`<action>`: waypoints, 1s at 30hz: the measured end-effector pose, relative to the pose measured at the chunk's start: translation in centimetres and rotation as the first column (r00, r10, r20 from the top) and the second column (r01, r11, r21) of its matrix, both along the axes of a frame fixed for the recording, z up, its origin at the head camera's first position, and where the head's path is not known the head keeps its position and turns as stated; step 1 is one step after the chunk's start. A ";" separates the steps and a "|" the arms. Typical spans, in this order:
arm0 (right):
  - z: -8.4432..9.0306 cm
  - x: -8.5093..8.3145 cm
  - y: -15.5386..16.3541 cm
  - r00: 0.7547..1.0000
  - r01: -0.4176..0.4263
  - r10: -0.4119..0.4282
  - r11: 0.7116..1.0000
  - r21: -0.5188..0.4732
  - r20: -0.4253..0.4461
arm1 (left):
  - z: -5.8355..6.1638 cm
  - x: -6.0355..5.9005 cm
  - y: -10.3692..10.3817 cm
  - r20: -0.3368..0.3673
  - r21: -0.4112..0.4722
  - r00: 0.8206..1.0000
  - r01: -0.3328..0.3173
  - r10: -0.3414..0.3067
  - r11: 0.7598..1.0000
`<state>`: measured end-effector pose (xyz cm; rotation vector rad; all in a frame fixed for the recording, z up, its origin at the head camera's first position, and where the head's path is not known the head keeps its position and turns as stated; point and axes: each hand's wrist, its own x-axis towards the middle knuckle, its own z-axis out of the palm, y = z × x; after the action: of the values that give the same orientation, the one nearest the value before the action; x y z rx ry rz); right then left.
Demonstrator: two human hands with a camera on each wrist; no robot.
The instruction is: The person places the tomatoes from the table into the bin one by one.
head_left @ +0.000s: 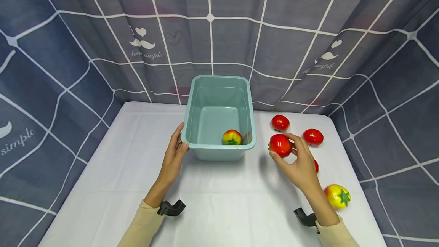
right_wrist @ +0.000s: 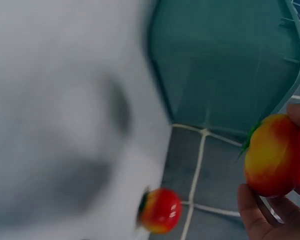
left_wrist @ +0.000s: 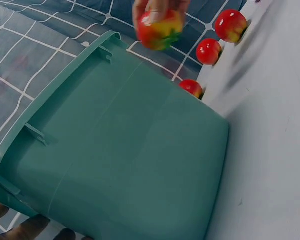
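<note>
The teal bin holds one yellow-red tomato at five o'clock; the left hand's fingers grip the bin at eight; the right hand's pinch a red tomato at four.

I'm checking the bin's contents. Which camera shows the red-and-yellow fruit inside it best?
The head view: it looks down into the green bin and shows the red-and-yellow fruit with its green leaves. Both wrist views show only the bin's outside, which hides that fruit.
</note>
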<state>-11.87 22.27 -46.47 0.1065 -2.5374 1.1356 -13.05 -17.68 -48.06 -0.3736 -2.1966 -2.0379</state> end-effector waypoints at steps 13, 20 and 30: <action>3.9 -2.9 -3.2 0.984 -0.113 0.086 0.978 -0.174 -0.158 | 0.0 0.0 0.0 0.005 -0.018 1.000 -0.007 0.007 1.000; 5.2 -4.3 -5.1 0.973 -0.183 0.161 0.974 -0.131 -0.163 | -0.1 0.0 -0.1 0.002 -0.024 1.000 -0.012 0.012 1.000; 6.1 -7.1 -7.4 0.955 -0.283 0.275 0.958 -0.056 -0.112 | -0.2 0.1 0.0 -0.002 -0.001 1.000 -0.002 0.002 1.000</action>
<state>-18.99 14.85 -40.40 0.5073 -2.4402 1.2864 -12.99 -17.72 -48.21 -0.3737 -2.1957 -2.0345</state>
